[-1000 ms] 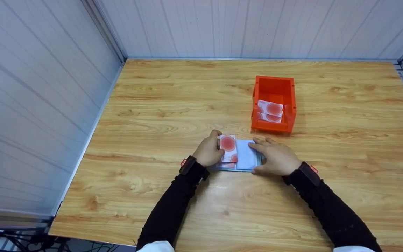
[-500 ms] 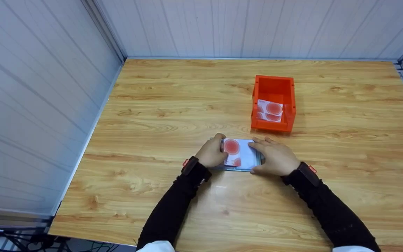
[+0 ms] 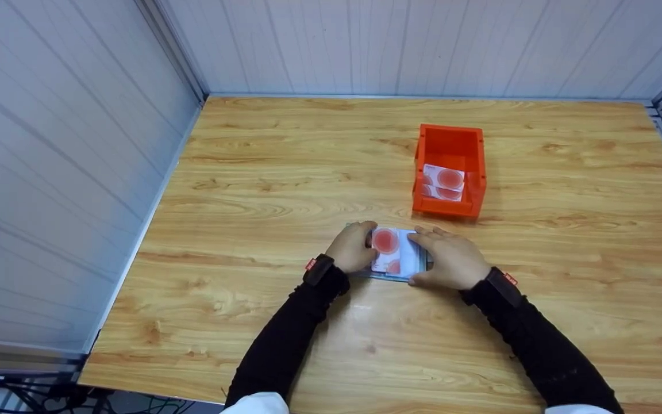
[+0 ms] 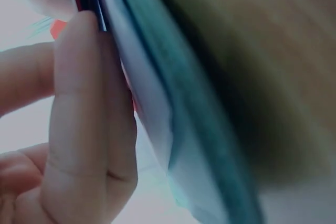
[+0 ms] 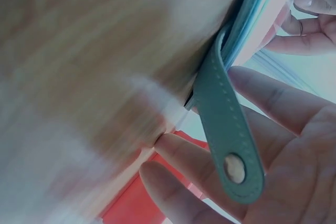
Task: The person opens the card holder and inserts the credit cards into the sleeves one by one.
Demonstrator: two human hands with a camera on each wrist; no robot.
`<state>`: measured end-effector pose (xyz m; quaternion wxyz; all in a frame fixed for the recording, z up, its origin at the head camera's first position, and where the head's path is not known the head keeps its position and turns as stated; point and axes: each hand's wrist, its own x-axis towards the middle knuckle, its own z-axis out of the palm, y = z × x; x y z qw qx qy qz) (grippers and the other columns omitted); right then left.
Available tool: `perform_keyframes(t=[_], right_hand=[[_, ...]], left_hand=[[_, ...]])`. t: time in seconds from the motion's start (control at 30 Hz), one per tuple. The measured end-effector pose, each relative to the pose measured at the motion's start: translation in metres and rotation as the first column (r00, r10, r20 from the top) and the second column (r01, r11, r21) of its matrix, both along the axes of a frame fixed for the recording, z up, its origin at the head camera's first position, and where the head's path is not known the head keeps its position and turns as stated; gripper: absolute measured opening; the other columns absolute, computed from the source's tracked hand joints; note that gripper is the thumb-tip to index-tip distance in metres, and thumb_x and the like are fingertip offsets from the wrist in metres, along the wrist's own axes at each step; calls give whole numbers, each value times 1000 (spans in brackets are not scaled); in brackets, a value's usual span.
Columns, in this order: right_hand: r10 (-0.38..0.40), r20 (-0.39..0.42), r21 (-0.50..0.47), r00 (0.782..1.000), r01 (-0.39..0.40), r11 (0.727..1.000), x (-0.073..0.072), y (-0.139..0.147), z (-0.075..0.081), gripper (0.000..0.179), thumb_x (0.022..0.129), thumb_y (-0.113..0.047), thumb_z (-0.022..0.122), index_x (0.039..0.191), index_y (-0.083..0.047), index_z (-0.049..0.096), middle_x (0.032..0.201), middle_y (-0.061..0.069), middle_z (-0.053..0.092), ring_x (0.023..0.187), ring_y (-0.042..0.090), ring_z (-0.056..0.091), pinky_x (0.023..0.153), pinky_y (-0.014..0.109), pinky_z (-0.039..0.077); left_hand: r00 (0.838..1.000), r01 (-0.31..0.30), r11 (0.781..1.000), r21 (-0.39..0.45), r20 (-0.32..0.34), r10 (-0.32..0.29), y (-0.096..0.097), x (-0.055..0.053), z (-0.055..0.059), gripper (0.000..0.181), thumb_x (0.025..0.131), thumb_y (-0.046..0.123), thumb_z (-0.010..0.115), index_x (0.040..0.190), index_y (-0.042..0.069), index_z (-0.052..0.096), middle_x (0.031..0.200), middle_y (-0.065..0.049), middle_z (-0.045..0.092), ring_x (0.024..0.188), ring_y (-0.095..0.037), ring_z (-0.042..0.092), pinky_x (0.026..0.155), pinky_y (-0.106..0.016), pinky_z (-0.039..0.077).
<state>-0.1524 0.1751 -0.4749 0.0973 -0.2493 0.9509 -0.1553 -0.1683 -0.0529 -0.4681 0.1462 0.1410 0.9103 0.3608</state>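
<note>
Head view: a card printed with a red circle lies between the two hands, over the white inner page of a teal holder on the table. The left hand pinches the card at its left edge, thumb over the face and fingertip near the far corner, so that the card projects from the grip toward the right hand. The latter has its fingers extended, touching the right end of the holder and standing apart from the card. Beyond them, an orange-red bin contains further printed cards, overlapping.

Left wrist view: the holder appears edge-on beside the fingers; the card is largely hidden here. Right wrist view: a stitched green strap with a metal snap extends from the holder across the spread fingers.
</note>
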Motion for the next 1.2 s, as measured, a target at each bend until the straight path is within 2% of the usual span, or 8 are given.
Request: perform_keyframes(t=[0.2, 0.37, 0.47, 0.6, 0.83, 0.9, 1.03, 1.2], right_hand=[[1, -14, -7, 1000, -2, 1000, 0, 0, -1, 91, 67, -48, 85, 142, -7, 51, 147, 19, 48, 135, 42, 45, 111, 55, 35], [-2, -18, -20, 1000, 2, 1000, 1, 0, 0, 90, 67, -46, 84, 142, -8, 51, 147, 18, 49, 133, 43, 47, 109, 56, 38], [-5, -16, -25, 1000, 4, 1000, 1, 0, 0, 90, 67, -46, 84, 142, -8, 51, 147, 18, 48, 134, 43, 47, 109, 56, 38], [1, -11, -30, 1000, -1, 1000, 1, 1, 0, 91, 67, -46, 84, 142, -8, 51, 147, 18, 48, 135, 41, 46, 111, 55, 37], [7, -3, -28, 1000, -7, 1000, 0, 2, 1, 92, 66, -45, 85, 143, -8, 50, 147, 18, 48, 135, 43, 46, 110, 56, 36], [9, -2, -24, 1000, -9, 1000, 0, 2, 1, 91, 67, -45, 85, 143, -8, 50, 148, 18, 48, 135, 43, 45, 110, 57, 36], [13, 4, -12, 1000, -13, 1000, 0, 3, 1, 91, 68, -46, 83, 144, -9, 49, 149, 18, 46, 136, 45, 43, 108, 60, 37], [6, 30, -12, 1000, -6, 1000, -2, 3, 4, 88, 71, -49, 81, 144, -11, 49, 149, 17, 47, 136, 41, 44, 107, 60, 38]], left_hand=[[999, 23, 999, -25, -27, -23, 6, 0, 0, 57, 80, 1, 65, 135, -6, 53, 91, -9, 64, 84, -16, 53, 78, -29, 48], [998, 32, 999, -33, -54, -34, 14, 1, 0, 29, 79, 0, 65, 107, -5, 63, 69, 5, 45, 64, -12, 44, 58, -22, 34], [997, 32, 999, -43, -65, -34, 18, 3, 0, 18, 78, -1, 63, 97, -3, 62, 68, 5, 44, 62, -12, 43, 56, -23, 32], [996, 32, 996, -79, -83, -39, 23, 6, 2, 35, 79, 0, 60, 114, -4, 63, 75, 1, 53, 70, -12, 48, 65, -25, 44], [988, 64, 993, -101, -137, -77, 24, 10, 5, 16, 82, 1, 61, 97, 0, 64, 72, 2, 51, 69, -14, 49, 62, -28, 42], [987, 64, 993, -100, -138, -78, 22, 12, 5, 22, 84, 6, 63, 105, 0, 65, 76, 0, 55, 73, -14, 51, 66, -27, 43], [983, 63, 986, -156, -163, -88, 16, 16, 4, 44, 86, 21, 69, 125, 2, 61, 102, -9, 64, 94, -21, 59, 84, -32, 50], [969, 76, 952, -297, -204, -141, 8, 20, 2, 56, 83, 32, 75, 131, 6, 60, 126, -14, 57, 118, -33, 53, 102, -42, 46]])
